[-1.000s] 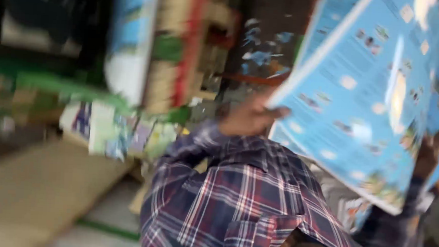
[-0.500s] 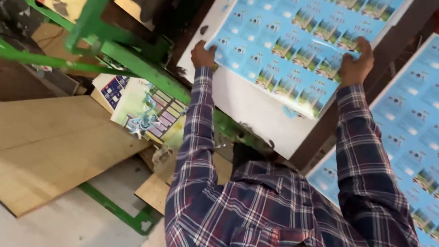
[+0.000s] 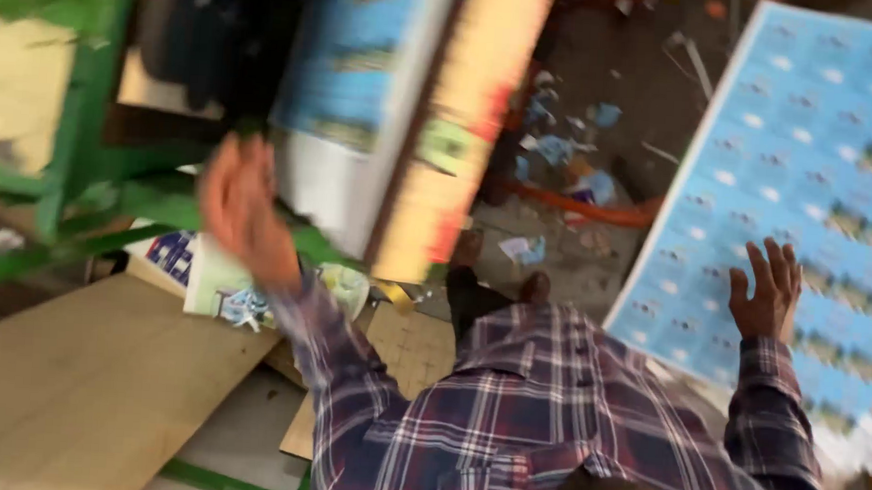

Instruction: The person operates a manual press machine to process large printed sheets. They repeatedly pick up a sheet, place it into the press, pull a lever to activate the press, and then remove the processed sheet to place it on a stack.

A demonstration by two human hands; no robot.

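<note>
right hand (image 3: 767, 292) fingers spread on blue printed sheet (image 3: 807, 195); left hand (image 3: 244, 210) blurred, fingers unclear.

Blue printed sheet (image 3: 807, 195); plaid shirt (image 3: 546, 420); green frame (image 3: 83, 157).

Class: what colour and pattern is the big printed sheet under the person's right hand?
Light blue, with repeating rows of small pictures: printed sheet, head view.

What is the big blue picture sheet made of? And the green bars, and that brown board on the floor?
The big blue sheet under the right hand looks like thin printed card or paper, with a white edge and rows of small repeated pictures. The green bars look like painted metal, though blur leaves that open. The brown board looks like flat, matte plywood or thick cardboard.
</note>
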